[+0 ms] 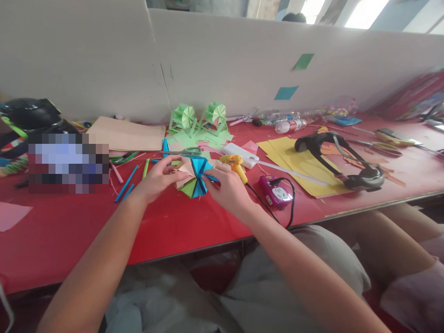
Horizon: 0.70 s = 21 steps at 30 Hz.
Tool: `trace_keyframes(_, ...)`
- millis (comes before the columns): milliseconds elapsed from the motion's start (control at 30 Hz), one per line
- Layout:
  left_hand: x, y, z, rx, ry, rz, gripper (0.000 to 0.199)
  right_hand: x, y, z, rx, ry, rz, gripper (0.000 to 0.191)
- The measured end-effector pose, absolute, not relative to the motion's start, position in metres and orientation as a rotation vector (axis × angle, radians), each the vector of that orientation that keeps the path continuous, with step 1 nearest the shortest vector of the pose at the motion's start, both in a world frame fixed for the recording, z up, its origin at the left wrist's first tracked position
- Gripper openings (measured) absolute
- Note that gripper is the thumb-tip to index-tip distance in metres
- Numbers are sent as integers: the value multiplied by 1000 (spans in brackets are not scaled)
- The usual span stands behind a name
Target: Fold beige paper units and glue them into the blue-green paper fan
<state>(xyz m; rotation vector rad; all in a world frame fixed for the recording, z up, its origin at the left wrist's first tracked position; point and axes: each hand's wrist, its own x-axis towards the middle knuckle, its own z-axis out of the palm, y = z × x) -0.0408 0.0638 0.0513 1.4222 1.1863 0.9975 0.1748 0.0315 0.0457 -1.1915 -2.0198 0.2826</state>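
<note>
Between my hands, above the red table, is a folded paper rosette [198, 188] with blue, green and pale peach pleats. My left hand [161, 178] pinches its peach side with thumb and fingers. From the other side, my right hand [227, 187] closes on the blue pleats near the centre; a narrow blue piece shows by its fingertips, and I cannot make out whether it is separate. Just beyond the right hand lies a yellow hot glue gun [237, 167]. Scissors [189, 151] rest behind the rosette, close to a blue paper piece [165, 147].
Two green paper wheel models [183, 116] stand against the white partition. To the right are a purple power socket [275, 192] with a black cord, yellow paper sheets [277, 155], a black head strap [360, 173] and plastic bottles [289, 125]. Blue paper sticks [126, 182] lie left.
</note>
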Motion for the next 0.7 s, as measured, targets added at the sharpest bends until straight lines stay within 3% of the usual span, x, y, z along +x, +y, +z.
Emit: trace_keyframes(700, -32, 61, 52, 1591, 1214, 1030, 60, 169, 26, 52, -1330, -2241, 245, 24)
